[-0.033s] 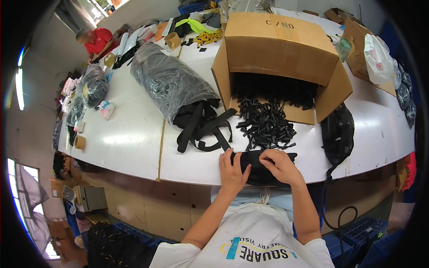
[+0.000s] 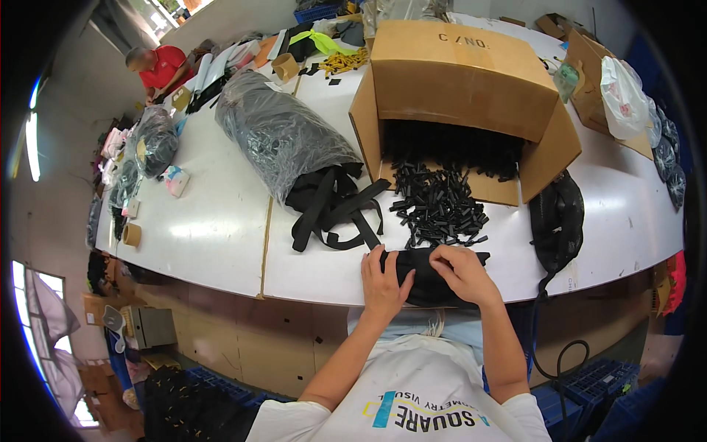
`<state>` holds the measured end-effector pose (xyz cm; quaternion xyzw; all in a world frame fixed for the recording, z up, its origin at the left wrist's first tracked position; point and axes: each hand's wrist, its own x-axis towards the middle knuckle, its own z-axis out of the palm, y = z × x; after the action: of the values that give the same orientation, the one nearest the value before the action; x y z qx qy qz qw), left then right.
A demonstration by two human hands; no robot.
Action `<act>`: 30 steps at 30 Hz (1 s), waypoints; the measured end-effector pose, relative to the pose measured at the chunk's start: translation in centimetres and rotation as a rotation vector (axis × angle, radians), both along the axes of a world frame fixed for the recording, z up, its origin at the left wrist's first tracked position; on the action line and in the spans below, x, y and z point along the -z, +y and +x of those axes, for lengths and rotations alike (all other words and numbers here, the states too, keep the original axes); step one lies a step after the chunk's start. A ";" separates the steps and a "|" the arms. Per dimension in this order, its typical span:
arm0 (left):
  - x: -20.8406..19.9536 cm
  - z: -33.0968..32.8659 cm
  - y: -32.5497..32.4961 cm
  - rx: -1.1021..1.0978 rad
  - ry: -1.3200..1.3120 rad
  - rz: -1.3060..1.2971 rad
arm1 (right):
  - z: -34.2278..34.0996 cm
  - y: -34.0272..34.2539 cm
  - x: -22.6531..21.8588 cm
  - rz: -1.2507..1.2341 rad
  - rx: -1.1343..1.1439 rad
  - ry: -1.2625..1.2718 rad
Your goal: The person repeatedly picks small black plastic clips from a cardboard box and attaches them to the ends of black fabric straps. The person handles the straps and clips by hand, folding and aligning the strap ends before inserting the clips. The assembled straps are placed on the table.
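Observation:
A black fabric piece (image 2: 427, 289) lies bunched at the table's near edge, in front of my body. My left hand (image 2: 384, 286) grips its left part, thumb apart from the fingers on the cloth. A black strap (image 2: 366, 230) runs up and away from those fingertips. Over the right part of the cloth, my right hand (image 2: 464, 274) is closed in a pinch with curled fingers. What sits between its fingertips is too small or hidden to tell. Just beyond both hands is a heap of small black plastic pieces (image 2: 438, 206).
An open cardboard box (image 2: 460, 81) on its side holds more black pieces. Left of it lies a clear plastic bag (image 2: 276, 129) with black straps spilling out. A black bag (image 2: 557, 221) hangs near the right edge. A person in red (image 2: 162, 70) works at the far left.
My right hand's fingertips have shifted very slightly over the cloth. Everything else looks the same.

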<state>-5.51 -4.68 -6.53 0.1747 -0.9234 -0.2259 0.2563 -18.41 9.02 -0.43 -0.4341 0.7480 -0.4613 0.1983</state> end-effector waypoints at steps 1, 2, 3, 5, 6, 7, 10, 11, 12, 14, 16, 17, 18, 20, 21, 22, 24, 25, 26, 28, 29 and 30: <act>0.1 0.0 0.1 -0.001 0.006 0.010 | 0.2 0.1 0.2 0.104 0.077 0.158; 0.2 -0.1 0.2 -0.003 0.009 0.025 | 0.5 0.3 0.6 0.208 0.155 0.315; 0.2 -0.1 0.2 -0.004 0.011 0.041 | 0.7 0.4 0.8 0.312 0.232 0.473; 0.3 -0.1 0.2 -0.002 0.018 0.063 | 1.2 0.6 0.2 0.344 0.211 0.497; 0.3 -0.1 0.1 0.002 0.023 0.069 | 1.4 0.6 0.0 0.360 0.200 0.509; 0.2 -0.2 0.1 0.011 0.030 0.075 | 1.5 0.5 0.0 0.350 0.190 0.545; 0.2 -0.1 0.1 0.024 0.027 0.100 | 2.1 0.1 0.0 0.329 0.151 0.616; 0.3 -0.1 0.1 0.028 0.030 0.108 | 2.3 -0.1 0.0 0.328 0.135 0.614; 0.3 -0.1 0.1 0.030 0.032 0.116 | 2.4 -0.2 0.1 0.328 0.118 0.612; 0.4 -0.1 0.1 0.036 0.036 0.122 | 2.5 -0.4 0.6 0.281 0.036 0.590; 0.4 -0.1 0.1 0.040 0.036 0.118 | 2.5 -0.6 1.2 0.276 -0.035 0.632; 0.4 -0.1 0.1 0.044 0.033 0.124 | 2.4 -0.6 1.5 0.295 -0.064 0.684; 0.4 -0.1 0.1 0.049 0.030 0.130 | 2.3 -0.6 1.7 0.313 -0.092 0.736; 0.3 0.0 0.1 0.054 0.027 0.137 | 2.3 -0.5 1.8 0.209 -0.068 0.711; 0.3 0.0 0.0 0.056 0.028 0.138 | 2.4 -0.5 1.9 0.158 -0.056 0.698; 0.2 0.0 0.0 0.059 0.030 0.139 | 2.4 -0.4 1.9 0.184 -0.067 0.712; 0.3 0.0 0.1 0.063 0.050 0.163 | 2.4 -0.2 1.8 0.237 -0.088 0.740; 0.3 0.0 0.0 0.064 0.061 0.175 | 2.5 -0.3 1.2 0.242 -0.074 0.723; 0.4 0.1 0.0 0.064 0.066 0.171 | 2.8 -0.5 0.2 0.246 -0.060 0.705; 0.5 0.1 0.0 0.067 0.075 0.165 | 3.0 -0.6 -0.4 0.286 -0.056 0.671; 0.4 0.1 0.0 0.070 0.073 0.161 | 3.1 -0.6 -0.4 0.321 -0.067 0.655; 0.3 0.0 0.0 0.072 0.071 0.157 | 3.2 -0.5 -0.4 0.357 -0.077 0.638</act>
<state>-5.52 -4.64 -6.83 0.1528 -0.8989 -0.3128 0.2660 -15.24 8.50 -0.06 -0.5426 0.8239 -0.1571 0.0448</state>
